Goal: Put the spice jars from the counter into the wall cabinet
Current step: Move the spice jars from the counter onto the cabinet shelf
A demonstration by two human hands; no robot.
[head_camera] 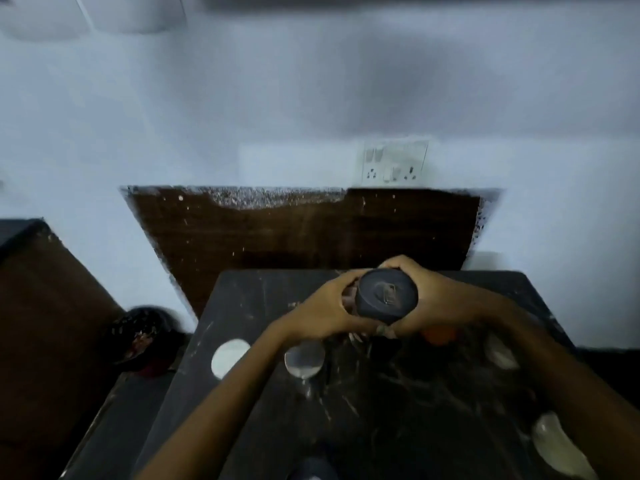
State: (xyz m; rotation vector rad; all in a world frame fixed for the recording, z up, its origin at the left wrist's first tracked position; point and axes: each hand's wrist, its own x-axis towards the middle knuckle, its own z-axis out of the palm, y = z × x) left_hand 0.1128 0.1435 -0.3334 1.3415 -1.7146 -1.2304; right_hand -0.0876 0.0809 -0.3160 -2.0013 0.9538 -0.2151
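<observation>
A spice jar with a dark round lid is held above the black stone counter, near its far edge. My left hand grips the jar's left side with fingers curled round it. My right hand wraps the right side. Other jars stand on the counter: one with a white lid at the left, one with a shiny lid below my left wrist. An orange-topped thing shows under my right wrist. The frame is blurred. A pale cabinet underside shows at the top left.
A brown backsplash panel rises behind the counter, with a wall socket above it. A dark patterned object lies left of the counter beside a brown surface. Pale curved items lie at the counter's right.
</observation>
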